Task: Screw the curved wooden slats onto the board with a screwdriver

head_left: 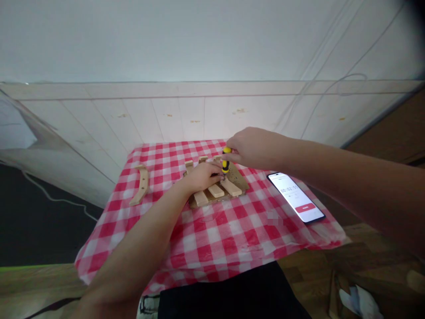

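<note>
My right hand (pixel 244 145) is wrapped round the handle of a yellow and black screwdriver (pixel 226 165), held upright with its tip pointing down. Below the tip lies the rightmost of three pale wooden slats (pixel 231 188). My left hand (pixel 203 175) rests low over the slats, its thumb and fingers closed close to the screwdriver's tip. What those fingers grip is too small to make out. Beneath the slats is a brownish flat sheet (pixel 241 179) with small dark specks on it. The slats' middles are partly hidden by my left hand.
A curved wooden piece with holes (pixel 143 184) lies apart on the left of the red and white checked tablecloth (pixel 229 243). At the right, a phone (pixel 296 197) shows a running timer. A white panelled wall (pixel 166 117) stands behind the table.
</note>
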`<state>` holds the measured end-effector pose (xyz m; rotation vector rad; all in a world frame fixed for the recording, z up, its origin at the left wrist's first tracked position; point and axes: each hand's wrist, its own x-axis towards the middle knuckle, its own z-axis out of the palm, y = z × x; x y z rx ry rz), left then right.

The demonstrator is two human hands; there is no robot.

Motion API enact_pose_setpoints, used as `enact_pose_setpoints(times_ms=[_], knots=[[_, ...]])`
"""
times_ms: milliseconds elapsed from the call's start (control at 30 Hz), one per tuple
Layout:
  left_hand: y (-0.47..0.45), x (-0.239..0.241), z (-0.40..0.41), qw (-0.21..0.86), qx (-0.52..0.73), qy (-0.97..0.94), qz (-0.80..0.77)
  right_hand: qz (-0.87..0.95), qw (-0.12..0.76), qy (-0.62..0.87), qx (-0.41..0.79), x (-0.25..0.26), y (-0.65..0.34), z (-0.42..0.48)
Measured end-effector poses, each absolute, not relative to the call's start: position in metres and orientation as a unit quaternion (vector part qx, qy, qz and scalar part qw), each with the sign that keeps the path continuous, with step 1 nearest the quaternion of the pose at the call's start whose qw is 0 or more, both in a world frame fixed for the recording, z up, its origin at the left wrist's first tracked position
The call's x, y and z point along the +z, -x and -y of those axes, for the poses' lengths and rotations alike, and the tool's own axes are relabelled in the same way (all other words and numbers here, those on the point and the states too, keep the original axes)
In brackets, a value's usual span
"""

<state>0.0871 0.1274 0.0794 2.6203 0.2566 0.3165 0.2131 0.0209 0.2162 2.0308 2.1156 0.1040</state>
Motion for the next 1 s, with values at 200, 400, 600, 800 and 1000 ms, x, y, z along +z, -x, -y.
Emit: enact_pose_setpoints(times_ms=[200, 400, 600, 800, 1000], knots=[[-0.088, 0.078, -0.13, 0.195, 0.102, -0.969, -0.116, -0.686, 0.086, -0.719, 0.073, 0.209, -0.198, -0.04], [-0.086, 0.084, -0.128, 0.219, 0.107, -0.964, -0.109, -0.735, 0.166, -0.657, 0.029, 0.218, -0.204, -0.03], [-0.085, 0.079, -0.132, 0.222, 0.108, -0.964, -0.097, -0.711, 0.196, -0.674, 0.041, 0.227, -0.206, -0.038], [-0.086, 0.074, -0.136, 0.226, 0.097, -0.963, -0.111, -0.729, 0.168, -0.662, 0.04, 0.216, -0.196, -0.027], [-0.087, 0.074, -0.135, 0.224, 0.114, -0.966, -0.063, -0.675, 0.218, -0.704, 0.032, 0.215, -0.198, -0.023]])
